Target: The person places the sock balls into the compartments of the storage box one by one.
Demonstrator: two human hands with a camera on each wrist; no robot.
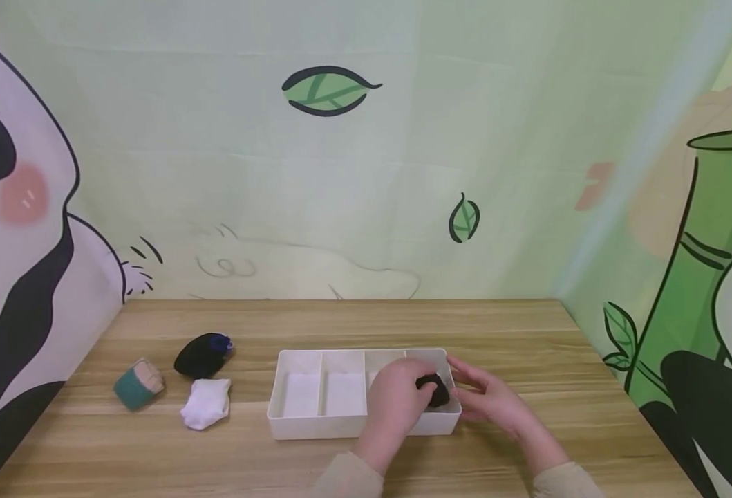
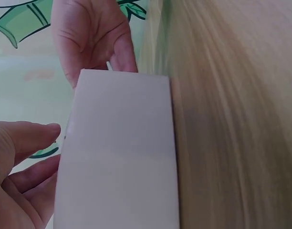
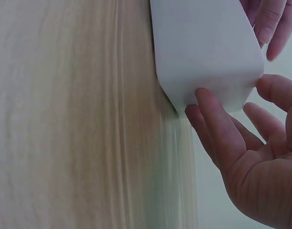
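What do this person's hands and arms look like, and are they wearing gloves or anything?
No gloves: the left hand and right hand are bare, with no rings or watch visible. Both arms wear plain beige long sleeves, ending at the wrists, without markings.

Four sock rolls [image 1: 207,354], one divided tray [image 1: 316,424]

no readable text, labels, brands or numbers anywhere, white divided tray [image 1: 316,422] by the fingers plain and unmarked, wall behind showing only drawn panda, leaf and bamboo pictures, no lettering
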